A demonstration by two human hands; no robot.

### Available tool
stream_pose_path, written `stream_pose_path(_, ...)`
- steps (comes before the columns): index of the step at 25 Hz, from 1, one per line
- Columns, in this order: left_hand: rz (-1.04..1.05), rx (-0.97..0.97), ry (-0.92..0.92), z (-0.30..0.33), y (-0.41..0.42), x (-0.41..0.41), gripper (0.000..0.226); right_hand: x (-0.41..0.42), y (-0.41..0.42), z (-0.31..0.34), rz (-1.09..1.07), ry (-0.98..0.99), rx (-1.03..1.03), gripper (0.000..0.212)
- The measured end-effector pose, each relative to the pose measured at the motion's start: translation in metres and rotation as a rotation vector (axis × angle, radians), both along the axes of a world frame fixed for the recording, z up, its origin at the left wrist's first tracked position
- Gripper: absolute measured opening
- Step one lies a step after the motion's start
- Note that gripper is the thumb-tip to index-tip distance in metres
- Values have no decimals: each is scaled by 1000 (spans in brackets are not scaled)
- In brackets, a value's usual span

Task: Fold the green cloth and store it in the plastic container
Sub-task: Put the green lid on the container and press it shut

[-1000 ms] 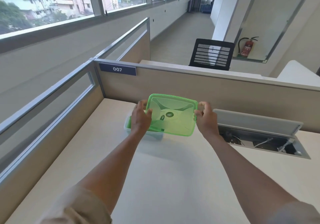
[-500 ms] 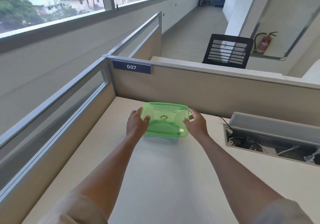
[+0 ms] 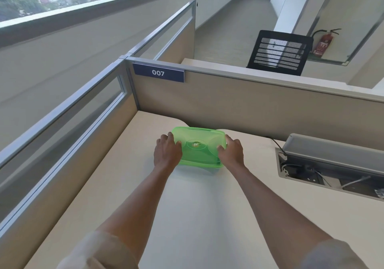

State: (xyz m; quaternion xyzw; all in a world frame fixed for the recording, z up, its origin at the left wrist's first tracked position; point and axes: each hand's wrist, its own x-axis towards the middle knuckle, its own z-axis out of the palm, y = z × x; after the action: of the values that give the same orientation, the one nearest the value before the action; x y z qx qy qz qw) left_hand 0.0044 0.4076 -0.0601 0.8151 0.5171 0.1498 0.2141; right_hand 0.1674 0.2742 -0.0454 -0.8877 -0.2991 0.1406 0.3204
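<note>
Brushed metal rails and glass panes form the partition (image 3: pixel 62 110) along the left edge, meeting a beige fabric-faced divider that carries a dark blue plate marked 007 (image 3: pixel 158 72). Below lies the smooth, matte cream desk (image 3: pixel 197 216). The left hand (image 3: pixel 167 153) rests palm down with fingers spread and curved over the left end of the green lid (image 3: pixel 198 146), thumb on the lid's top. The lid is translucent plastic, rectangular with rounded corners, moulded with shallow circular reliefs and a round label at its centre; it sits flat on the plastic container (image 3: pixel 209 168), whose paler clear wall shows just under the lid's near rim. The container stands on the desk near the far divider. Green shows through the lid, yet the green cloth itself cannot be told apart inside. The right hand (image 3: pixel 231 153) mirrors the left, fingers loosely curled over the lid's right end. Further right, a grey hinged flap stands open over a recessed cable tray (image 3: pixel 330 171) holding loose wires. Beyond the divider stand a black mesh-backed chair (image 3: pixel 278 53) and a red fire extinguisher (image 3: pixel 323 43).
</note>
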Motion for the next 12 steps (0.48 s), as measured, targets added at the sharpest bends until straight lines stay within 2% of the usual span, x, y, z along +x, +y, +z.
stream_pose_path(12,-41,77,72,-6,8,11,52,4,2,-16,-19,-53,-27,47)
